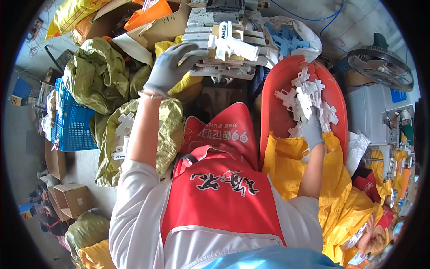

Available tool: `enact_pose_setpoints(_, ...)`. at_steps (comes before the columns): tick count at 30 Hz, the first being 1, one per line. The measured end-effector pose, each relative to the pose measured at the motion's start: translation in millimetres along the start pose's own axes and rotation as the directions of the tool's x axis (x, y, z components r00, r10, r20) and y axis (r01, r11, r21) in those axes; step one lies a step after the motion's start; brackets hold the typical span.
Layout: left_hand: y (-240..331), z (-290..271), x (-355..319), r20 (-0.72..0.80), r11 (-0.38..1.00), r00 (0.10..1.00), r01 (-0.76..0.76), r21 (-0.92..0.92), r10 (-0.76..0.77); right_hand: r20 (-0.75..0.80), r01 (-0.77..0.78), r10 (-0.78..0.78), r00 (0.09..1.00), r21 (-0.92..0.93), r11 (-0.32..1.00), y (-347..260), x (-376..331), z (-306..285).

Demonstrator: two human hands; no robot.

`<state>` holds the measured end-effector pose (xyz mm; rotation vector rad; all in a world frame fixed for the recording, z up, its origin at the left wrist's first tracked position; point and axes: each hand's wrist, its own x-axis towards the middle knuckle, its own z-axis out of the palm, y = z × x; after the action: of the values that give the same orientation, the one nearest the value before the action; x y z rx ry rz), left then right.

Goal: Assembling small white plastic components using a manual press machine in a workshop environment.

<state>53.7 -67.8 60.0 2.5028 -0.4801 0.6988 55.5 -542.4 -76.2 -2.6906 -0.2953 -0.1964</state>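
My left hand (169, 67), in a grey glove, reaches forward and grips a white plastic moulded part (233, 45) lying on a stack of white plastic pieces (215, 67). My right hand (312, 127), also grey-gloved, is down in a red tub (277, 89) and closes on white plastic parts (307, 96) heaped inside it. I wear a red apron (221, 197) over white sleeves.
A green sack (96, 74) and a second one holding white parts (121, 134) lie at left by a blue crate (71, 123). Yellow sacks (340, 197) sit at right. A fan (380, 67), a white box (371, 112), blue plastic parts (286, 40) and cardboard boxes (71, 199) surround me.
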Motion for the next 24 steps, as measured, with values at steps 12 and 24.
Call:
enact_pose_setpoints(12,-25.4,19.6,52.6,0.034,0.971,0.999,0.003,-0.239,0.005,-0.243,0.04,0.225,0.944,0.756,0.653,-86.0,46.7,-66.1)
enact_pose_setpoints(24,-49.8,-44.4,-91.5,-0.136,0.747,0.813,0.437,-0.501,-0.566,0.304,-0.21,-0.241,0.922,0.912,0.351,-197.3,152.3,-18.3)
